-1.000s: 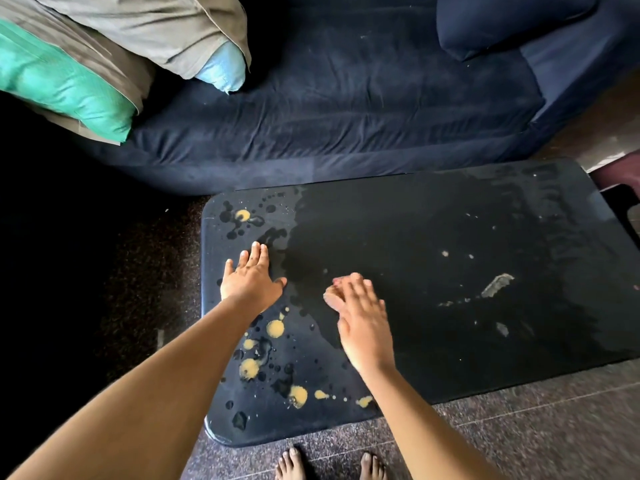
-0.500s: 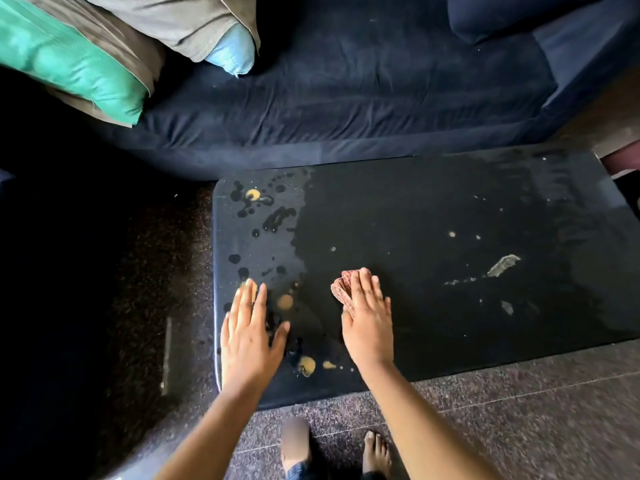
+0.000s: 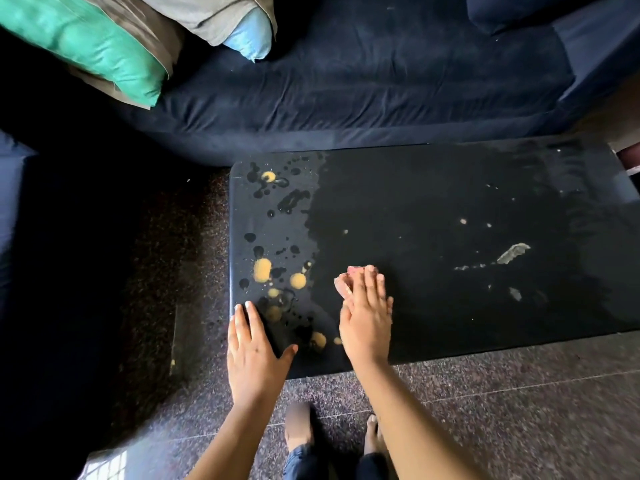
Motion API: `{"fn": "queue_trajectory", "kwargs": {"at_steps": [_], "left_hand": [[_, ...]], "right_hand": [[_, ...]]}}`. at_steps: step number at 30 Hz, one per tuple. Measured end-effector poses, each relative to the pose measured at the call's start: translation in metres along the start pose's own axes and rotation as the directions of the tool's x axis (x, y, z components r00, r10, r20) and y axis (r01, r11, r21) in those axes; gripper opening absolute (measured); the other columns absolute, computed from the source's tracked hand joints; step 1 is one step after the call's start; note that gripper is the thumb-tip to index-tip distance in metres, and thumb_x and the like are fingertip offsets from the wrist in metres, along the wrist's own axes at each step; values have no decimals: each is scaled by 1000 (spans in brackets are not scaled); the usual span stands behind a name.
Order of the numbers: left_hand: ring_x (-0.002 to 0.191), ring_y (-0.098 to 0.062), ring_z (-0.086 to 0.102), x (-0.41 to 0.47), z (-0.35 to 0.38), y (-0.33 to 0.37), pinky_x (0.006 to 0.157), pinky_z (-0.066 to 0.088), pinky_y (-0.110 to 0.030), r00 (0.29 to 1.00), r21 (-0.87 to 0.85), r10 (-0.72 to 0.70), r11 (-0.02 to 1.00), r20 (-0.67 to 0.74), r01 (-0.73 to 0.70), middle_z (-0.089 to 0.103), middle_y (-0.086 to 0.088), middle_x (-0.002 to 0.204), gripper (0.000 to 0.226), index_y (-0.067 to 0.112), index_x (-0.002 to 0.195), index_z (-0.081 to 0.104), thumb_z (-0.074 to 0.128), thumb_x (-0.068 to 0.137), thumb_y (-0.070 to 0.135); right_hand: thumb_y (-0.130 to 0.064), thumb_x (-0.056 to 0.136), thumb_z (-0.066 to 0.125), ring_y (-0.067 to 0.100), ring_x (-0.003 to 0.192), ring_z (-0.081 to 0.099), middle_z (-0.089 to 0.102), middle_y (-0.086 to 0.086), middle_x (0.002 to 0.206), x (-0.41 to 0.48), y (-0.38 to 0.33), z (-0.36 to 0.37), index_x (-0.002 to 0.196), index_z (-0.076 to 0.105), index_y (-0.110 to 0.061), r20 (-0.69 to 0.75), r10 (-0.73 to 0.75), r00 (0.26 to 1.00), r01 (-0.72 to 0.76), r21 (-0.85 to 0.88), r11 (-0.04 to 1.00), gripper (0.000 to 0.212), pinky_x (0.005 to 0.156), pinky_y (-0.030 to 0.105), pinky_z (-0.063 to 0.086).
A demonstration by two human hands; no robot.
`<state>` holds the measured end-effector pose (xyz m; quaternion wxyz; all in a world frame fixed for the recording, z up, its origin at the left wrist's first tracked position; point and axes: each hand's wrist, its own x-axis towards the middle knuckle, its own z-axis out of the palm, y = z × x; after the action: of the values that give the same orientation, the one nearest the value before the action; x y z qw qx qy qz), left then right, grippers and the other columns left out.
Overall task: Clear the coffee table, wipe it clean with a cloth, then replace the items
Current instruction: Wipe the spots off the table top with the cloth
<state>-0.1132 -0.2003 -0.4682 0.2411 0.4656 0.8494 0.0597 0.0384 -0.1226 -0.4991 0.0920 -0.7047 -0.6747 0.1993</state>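
The black coffee table (image 3: 433, 209) fills the middle and right of the view, bare of items. Yellow spots and dark droplets (image 3: 277, 275) dot its left end; the rest looks wiped and damp, with a few pale smears (image 3: 512, 252) on the right. My right hand (image 3: 367, 317) lies flat with straight fingers on a small pinkish cloth (image 3: 343, 285), which peeks out past my fingertips. My left hand (image 3: 252, 355) rests flat on the table's near left corner, fingers spread, holding nothing.
A dark blue sofa (image 3: 363, 81) runs along the table's far side, with green (image 3: 90, 53), grey and light blue (image 3: 249, 36) cushions at its left. My bare feet (image 3: 301, 427) stand on the speckled floor (image 3: 519, 410) by the table's near edge.
My left hand has slid from the middle of the table's left end back to its near left corner. My right hand with the cloth stays at about the same spot.
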Motion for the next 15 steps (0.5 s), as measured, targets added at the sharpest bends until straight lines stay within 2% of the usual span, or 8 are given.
{"fn": "queue_trajectory", "kwargs": {"at_steps": [2,4,6,7,9,11,13,15], "left_hand": [[147,-27,3,1,-2,2,118,10,-34,1000,9,-12,1000,15,11,2,-12,160,108,8,151,-3,66,80,51],[147,-27,1,1,-3,3,118,10,-34,999,22,-20,1000,33,20,-1,-11,160,107,9,151,-5,64,81,52],[147,-27,-2,2,-3,3,118,8,-34,998,39,-27,999,60,25,-5,-11,159,106,9,151,-6,62,83,54],[147,-27,-4,2,-3,3,118,6,-34,997,45,-30,999,71,27,-6,-11,159,106,9,151,-7,60,83,54],[146,-27,-6,3,-3,2,118,4,-34,996,61,-31,998,82,26,-9,-12,159,105,9,151,-9,58,84,55],[146,-27,-7,2,-3,1,118,3,-34,996,64,-25,998,85,19,-10,-12,159,104,10,151,-9,57,85,55],[146,-27,-7,2,-2,0,118,4,-34,997,65,-19,998,75,14,-10,-12,159,103,10,151,-9,56,86,56],[147,-27,-6,1,-1,-1,118,3,-34,998,68,-12,998,69,7,-10,-11,159,103,10,151,-10,54,86,57]], "right_hand": [[-18,89,53,18,146,13,16,-5,157,-12,-14,7,149,24,-22,35,-170,985,170,5,985,67,114,42,15],[-20,88,54,14,145,10,14,-8,157,-19,-11,8,150,21,-23,126,-350,928,352,3,936,70,114,40,13],[-22,91,50,10,145,4,6,-13,156,-15,8,3,150,15,-27,173,-395,902,404,-23,914,69,116,40,12],[-23,92,49,9,145,3,5,-14,156,-13,20,-1,150,15,-28,156,-359,920,371,-52,927,67,116,41,13],[-22,92,49,10,144,4,5,-13,155,-10,40,-9,150,19,-27,97,-191,977,197,-60,979,66,116,45,19],[-21,91,52,12,144,5,5,-10,155,-13,42,-9,150,21,-22,66,-44,997,47,-48,998,66,116,47,21],[-19,88,57,17,145,11,13,-5,156,-23,24,-2,149,26,-19,0,-3,1000,3,-42,999,68,115,48,21],[-18,85,61,20,143,18,23,-2,155,-36,2,9,147,33,-20,-16,-57,998,56,-15,998,68,111,46,22]]}}
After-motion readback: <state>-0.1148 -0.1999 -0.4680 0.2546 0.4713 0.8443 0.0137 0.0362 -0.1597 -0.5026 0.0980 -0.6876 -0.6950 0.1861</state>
